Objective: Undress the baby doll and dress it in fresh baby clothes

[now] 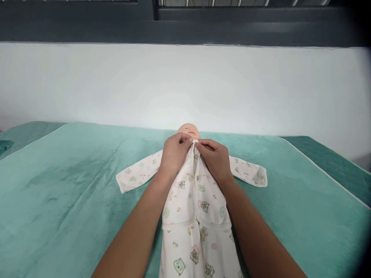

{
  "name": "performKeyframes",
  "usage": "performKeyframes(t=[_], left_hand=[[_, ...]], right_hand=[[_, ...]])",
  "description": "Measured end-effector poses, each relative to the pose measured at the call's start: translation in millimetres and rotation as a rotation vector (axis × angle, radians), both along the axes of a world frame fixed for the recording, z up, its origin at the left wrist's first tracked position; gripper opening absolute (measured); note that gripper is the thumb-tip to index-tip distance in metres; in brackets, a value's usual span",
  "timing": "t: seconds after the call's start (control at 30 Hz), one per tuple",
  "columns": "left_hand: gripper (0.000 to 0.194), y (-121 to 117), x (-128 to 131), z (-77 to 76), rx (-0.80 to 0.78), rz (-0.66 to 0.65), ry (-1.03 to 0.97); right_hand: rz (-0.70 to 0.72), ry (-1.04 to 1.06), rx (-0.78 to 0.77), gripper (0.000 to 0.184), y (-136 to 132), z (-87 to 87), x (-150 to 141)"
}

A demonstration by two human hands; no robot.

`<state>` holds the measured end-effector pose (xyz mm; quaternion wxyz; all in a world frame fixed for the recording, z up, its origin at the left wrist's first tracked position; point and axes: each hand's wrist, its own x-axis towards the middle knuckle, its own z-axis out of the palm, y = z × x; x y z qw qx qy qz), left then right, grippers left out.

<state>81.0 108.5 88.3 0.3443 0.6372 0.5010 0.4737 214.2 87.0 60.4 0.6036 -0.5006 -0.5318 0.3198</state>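
Observation:
A baby doll (189, 129) lies on its back, its head at the far side and partly hidden behind my hands. It wears a white printed baby jacket (181, 197) with both sleeves spread out sideways. Below the jacket's hem are matching baby trousers (185, 251). My left hand (177, 151) pinches the left edge of the jacket's collar between thumb and fingers. Opposite it, my right hand (213, 156) pinches the right collar edge, close beside the left hand. Down the front, the two jacket edges lie next to each other with a narrow gap near the top.
A teal plush blanket (81, 185) covers the bed under the doll. Behind it rises a white wall (185, 85), with a dark window frame (232, 29) and bars above. Darker green quilted cloth (333, 158) shows at the right side.

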Motion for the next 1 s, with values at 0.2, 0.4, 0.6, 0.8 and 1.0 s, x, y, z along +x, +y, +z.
performKeyframes(t=[0.2, 0.4, 0.6, 0.8, 1.0], left_hand=[[0.016, 0.7, 1.5, -2.9, -0.001, -0.004, 0.039], [0.017, 1.8, 0.5, -6.1, 0.011, 0.004, 0.075], [0.022, 3.0, 0.0, -7.3, 0.003, -0.044, 0.079], [0.022, 0.3, 3.0, -4.4, -0.088, -0.017, 0.048], [0.022, 1.6, 3.7, -7.2, -0.110, -0.010, -0.023]], right_hand=[[-0.044, -0.004, -0.032, 0.028, 1.1, -3.0, 2.2], [-0.010, -0.122, 0.013, 0.025, 1.4, -2.6, 2.4], [-0.012, -0.340, 0.080, 0.017, 6.3, -1.8, 2.7], [0.032, -0.401, 0.092, 0.016, 8.8, -1.4, 2.1], [0.097, -0.356, 0.072, 0.017, 6.9, -0.9, 1.6]])
